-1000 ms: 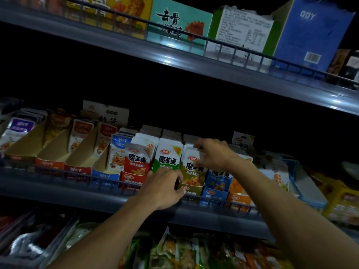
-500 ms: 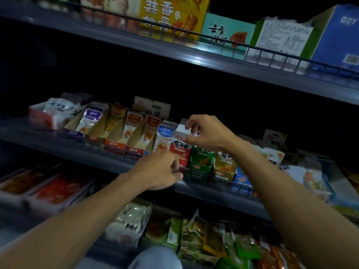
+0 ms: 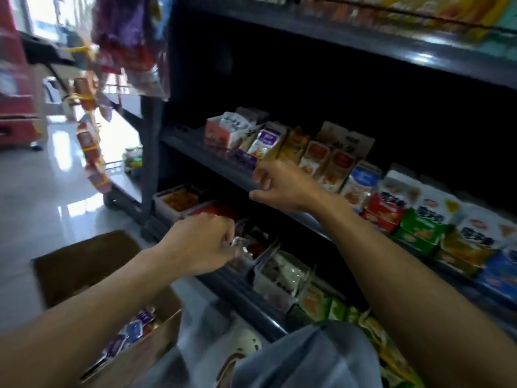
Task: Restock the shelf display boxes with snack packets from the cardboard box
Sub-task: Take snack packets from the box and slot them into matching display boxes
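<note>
Nearest the camera, a grey-clad knee (image 3: 307, 357) fills the bottom centre and hides part of the lowest shelf. Beside it on the floor (image 3: 42, 197) stands the open cardboard box (image 3: 92, 264); both forearms cross it, so only a few snack packets (image 3: 131, 331), blue, purple and red, show at its near corner. Printing on them is too blurred to read.

The left hand (image 3: 201, 242) is curled narrow in front of the lower shelf; something small and shiny shows at its fingertips, but whether it is gripped cannot be told. The right hand (image 3: 282, 186) is loosely curled, thumb extended, holding nothing visible, and it covers part of the middle shelf edge (image 3: 218, 169).

Behind the hands, clear bins (image 3: 279, 278) of wrapped goods sit on the lower shelf, partly masked by the left hand. On the middle shelf, display boxes (image 3: 330, 161) stand in a row, each tilted back with packets upright inside; the row runs out of frame at the right. The shelf interior behind them is too dark to read.

Farther left, hanging snack strips (image 3: 89, 141) are motion-blurred.
</note>
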Action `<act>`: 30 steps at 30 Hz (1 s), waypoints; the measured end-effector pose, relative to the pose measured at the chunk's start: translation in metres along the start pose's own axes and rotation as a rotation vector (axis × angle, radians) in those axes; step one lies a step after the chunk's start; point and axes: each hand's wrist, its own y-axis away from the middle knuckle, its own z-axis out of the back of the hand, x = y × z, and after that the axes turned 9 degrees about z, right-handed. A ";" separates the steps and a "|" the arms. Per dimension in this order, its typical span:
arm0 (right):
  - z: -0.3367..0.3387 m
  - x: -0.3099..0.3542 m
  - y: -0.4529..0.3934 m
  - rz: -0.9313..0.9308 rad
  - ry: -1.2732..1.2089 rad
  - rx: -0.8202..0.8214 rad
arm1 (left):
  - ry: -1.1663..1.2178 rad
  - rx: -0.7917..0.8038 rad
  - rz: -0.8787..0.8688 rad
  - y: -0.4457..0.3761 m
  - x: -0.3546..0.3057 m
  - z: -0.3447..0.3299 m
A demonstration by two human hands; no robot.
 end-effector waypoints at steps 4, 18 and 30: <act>-0.047 0.034 -0.042 0.057 -0.095 0.085 | -0.002 -0.035 0.141 0.033 0.067 -0.014; -0.256 0.128 -0.145 0.086 -0.455 0.275 | 0.244 -0.126 0.793 0.083 0.256 -0.128; -0.446 0.156 -0.193 -0.071 -0.772 0.416 | 0.512 -0.218 1.153 0.037 0.348 -0.220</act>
